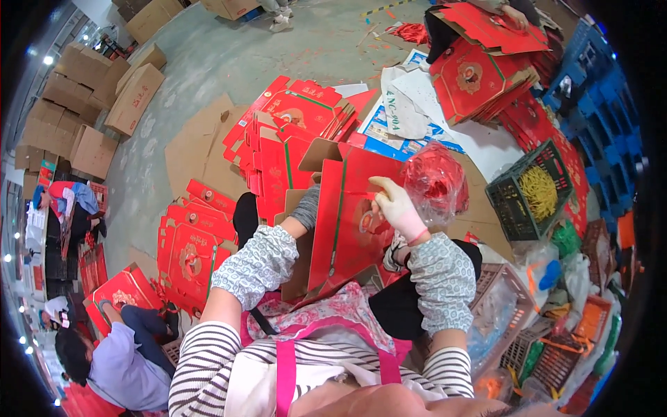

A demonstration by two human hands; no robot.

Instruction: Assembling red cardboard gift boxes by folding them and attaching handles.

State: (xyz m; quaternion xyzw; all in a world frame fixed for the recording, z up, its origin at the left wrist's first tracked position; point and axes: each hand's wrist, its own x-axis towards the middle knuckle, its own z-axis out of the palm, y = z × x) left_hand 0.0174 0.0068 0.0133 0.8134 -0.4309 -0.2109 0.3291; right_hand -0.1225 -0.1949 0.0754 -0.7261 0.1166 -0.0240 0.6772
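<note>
A partly folded red gift box [347, 215] with brown cardboard inside stands tilted between my knees. My left hand [306, 207], in a grey glove, reaches in between its brown flap and red panel. The fingers of that hand are hidden behind the panel. Over the box's right side is my right hand [397, 210], in a whitish glove with a pink cuff. Its fingers are bent and drawn together, with the index finger uppermost; what they pinch is too small to make out. Just beyond it rests a clear plastic bag [436, 182] of red cord-like material.
Flat red box blanks [299, 111] are piled ahead, with more blanks [191, 257] at left. A dark crate [531, 191] holds yellow strands at right. Blue pallets [604, 118] stand along the right edge. A co-worker [125, 347] sits at lower left; brown cartons [69, 104] are stacked far left.
</note>
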